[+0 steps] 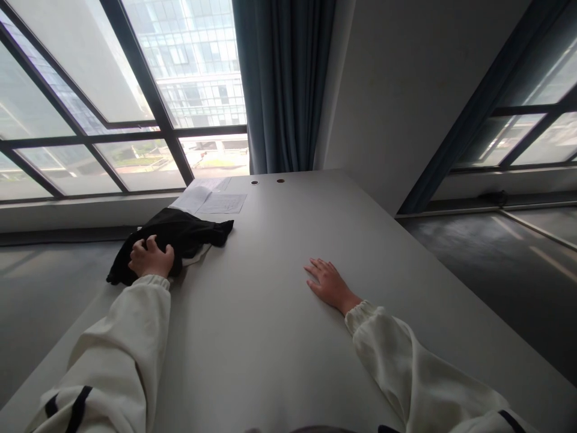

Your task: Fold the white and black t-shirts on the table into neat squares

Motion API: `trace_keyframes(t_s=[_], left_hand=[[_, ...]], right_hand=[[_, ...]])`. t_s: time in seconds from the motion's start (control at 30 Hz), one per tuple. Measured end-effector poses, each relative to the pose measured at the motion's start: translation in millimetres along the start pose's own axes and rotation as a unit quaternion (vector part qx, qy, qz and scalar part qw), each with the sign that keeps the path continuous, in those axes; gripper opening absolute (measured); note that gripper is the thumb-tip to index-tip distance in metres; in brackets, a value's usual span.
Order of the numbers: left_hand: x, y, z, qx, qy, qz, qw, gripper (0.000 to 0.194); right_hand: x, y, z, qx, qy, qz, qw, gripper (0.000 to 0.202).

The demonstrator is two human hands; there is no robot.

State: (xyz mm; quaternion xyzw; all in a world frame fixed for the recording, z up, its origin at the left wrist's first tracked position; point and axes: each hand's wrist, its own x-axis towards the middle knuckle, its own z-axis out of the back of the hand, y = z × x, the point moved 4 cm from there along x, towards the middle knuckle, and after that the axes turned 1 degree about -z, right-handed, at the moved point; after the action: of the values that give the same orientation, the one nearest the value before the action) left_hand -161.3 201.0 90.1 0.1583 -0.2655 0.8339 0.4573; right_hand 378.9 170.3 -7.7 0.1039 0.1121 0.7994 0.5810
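Observation:
A crumpled black cloth (192, 231) lies in a heap at the left side of the white table, and a pale edge shows from under it. Over its near left part rests my left hand (153, 260), fingers bent and spread apart, thumb out to the right. No fold of cloth shows pinched between thumb and fingers. My right hand (331, 284) lies flat on the bare tabletop right of the middle, its fingers stretched out and holding nothing. Both arms wear white sleeves with elastic cuffs.
Printed papers (220, 202) lie beyond the cloth at the table's far left corner. Two round cable holes (280, 180) sit near the far edge of the white table (252, 337). Behind stand large windows, a blue curtain (283, 90) and a wall (396, 90).

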Motion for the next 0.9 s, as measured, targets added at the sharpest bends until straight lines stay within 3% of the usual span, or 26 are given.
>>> trace_keyframes(t_s=[0.2,0.33,0.53,0.63,0.73,0.8,0.9], left_hand=[[41.0,4.0,-15.7,0.041,0.155,0.035,0.987,0.081],[43.6,8.0,-12.2,0.08,0.193,0.036,0.977,0.079],[48.4,5.6,6.0,0.09,0.23,0.046,0.968,0.059],[52.5,-2.1,13.8,0.067,0.209,0.044,0.975,0.052],[55.1,-20.5,26.5,0.017,0.139,0.02,0.99,0.047],[55.1,-41.7,38.1,-0.027,0.089,-0.028,0.995,0.043],[48.9,-86.2,57.2,-0.067,0.032,-0.159,0.984,0.037]], right_hand=[[-0.4,-0.8,0.0,0.007,-0.002,0.002,1.0,0.055],[-0.1,-0.6,0.3,0.01,-0.009,0.006,1.0,0.054],[0.3,-0.4,0.1,0.012,-0.012,0.009,1.0,0.054],[0.0,0.0,0.4,0.015,-0.015,0.011,1.0,0.054],[-0.3,0.1,0.4,0.018,-0.019,0.012,1.0,0.054],[-0.3,-0.1,0.2,0.019,-0.021,0.011,1.0,0.054],[-0.4,0.0,0.1,0.02,-0.024,0.013,0.999,0.054]])
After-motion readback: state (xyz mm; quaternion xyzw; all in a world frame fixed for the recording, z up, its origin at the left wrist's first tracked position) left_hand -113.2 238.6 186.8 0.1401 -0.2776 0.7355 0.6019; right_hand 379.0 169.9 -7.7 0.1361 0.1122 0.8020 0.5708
